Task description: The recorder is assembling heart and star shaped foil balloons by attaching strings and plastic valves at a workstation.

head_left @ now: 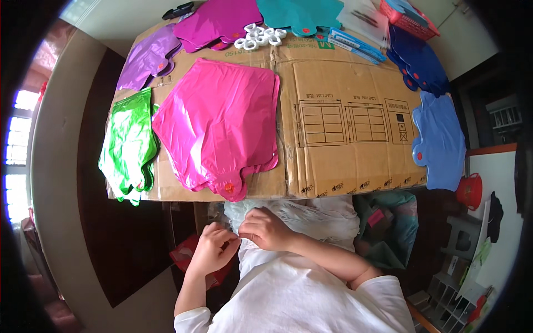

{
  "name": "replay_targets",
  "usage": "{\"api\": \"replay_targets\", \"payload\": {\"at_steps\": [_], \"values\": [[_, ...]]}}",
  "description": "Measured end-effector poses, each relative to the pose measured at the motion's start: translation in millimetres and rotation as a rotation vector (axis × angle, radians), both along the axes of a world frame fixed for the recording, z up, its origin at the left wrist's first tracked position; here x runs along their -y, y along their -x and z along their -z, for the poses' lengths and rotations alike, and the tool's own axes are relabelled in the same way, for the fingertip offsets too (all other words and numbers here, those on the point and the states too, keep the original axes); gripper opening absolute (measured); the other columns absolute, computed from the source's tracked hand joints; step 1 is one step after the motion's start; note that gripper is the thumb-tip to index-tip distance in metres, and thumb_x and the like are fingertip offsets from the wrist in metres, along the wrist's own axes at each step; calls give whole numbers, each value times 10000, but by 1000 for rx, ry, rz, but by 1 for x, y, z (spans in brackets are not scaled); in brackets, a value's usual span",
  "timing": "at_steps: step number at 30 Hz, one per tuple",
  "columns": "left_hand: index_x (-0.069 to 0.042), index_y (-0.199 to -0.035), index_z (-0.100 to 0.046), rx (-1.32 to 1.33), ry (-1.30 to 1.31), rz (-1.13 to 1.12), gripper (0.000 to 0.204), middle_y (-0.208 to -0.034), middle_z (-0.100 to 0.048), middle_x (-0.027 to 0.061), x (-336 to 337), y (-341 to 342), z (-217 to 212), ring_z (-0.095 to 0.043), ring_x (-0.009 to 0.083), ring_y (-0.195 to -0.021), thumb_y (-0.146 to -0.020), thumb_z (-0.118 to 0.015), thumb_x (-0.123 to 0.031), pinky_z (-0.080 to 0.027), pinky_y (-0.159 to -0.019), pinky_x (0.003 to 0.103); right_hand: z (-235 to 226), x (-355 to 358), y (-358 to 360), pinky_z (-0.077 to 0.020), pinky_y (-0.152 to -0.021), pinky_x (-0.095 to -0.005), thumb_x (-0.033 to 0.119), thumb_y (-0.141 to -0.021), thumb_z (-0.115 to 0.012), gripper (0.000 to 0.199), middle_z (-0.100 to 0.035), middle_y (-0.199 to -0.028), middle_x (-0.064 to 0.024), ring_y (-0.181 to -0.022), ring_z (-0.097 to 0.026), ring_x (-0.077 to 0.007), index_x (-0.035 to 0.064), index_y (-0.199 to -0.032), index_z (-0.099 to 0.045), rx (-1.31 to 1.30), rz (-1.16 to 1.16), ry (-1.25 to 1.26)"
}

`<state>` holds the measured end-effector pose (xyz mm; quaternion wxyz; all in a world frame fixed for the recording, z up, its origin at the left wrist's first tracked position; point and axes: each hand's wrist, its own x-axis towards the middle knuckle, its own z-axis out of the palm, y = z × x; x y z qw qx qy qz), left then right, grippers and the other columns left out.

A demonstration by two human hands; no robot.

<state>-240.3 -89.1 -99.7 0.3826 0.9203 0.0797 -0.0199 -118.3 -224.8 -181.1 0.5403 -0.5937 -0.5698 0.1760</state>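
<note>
My left hand (214, 248) and my right hand (267, 228) meet in front of my body, just below the near edge of the cardboard surface. The fingers of both are pinched together, fingertips nearly touching; whatever lies between them is too small to make out. Nearest to them on the cardboard (327, 72) lies a stack of flat, shiny pink foil balloons (222, 122), its tab with a red dot pointing toward me. Left of it is a green foil stack (129, 141), hanging slightly over the edge.
Purple (145, 60), magenta (219, 23), teal (300, 14), dark blue (417, 58) and light blue foil stacks (441, 141) ring the cardboard. Several white rings (258, 38) lie at the back, near blue-and-white strips (356, 44). A red basket (408, 18) stands at back right.
</note>
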Motion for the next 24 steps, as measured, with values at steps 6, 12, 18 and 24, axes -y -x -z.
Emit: {"api": "replay_targets", "payload": {"at_steps": [6,12,18,24], "values": [[-23,-776,-555,239,1395,-484,161,-713,-523,42,-10,21,13,-453,127,-645,-861,-587,-157,-356,-621,252,52,-11,3,-485,-720,-366,120,-828,-562,122,-624,-880,-104,-837,-607,-297,53,-925,-596,-45,-53,203],[-114,-792,-481,535,1380,-500,153,-602,-383,-56,-30,26,-27,-363,97,-646,-854,-592,-199,-311,-587,260,105,-38,7,-491,-643,-429,39,-784,-511,217,-630,-882,-151,-793,-622,-348,103,-968,-606,5,28,305],[-157,-824,-532,935,1449,-360,79,-699,-402,-15,-65,53,-103,-338,123,-693,-843,-605,-137,-324,-612,269,101,-37,2,-485,-653,-437,25,-760,-499,178,-629,-870,-150,-805,-619,-348,81,-896,-600,97,10,411],[-57,-762,-500,1167,1005,-318,129,-793,-316,15,-128,153,-223,-315,148,-770,-763,-613,4,-284,-683,337,78,-39,-3,-481,-663,-445,35,-747,-500,139,-628,-863,-150,-813,-623,-340,75,-838,-596,141,5,509]]}}
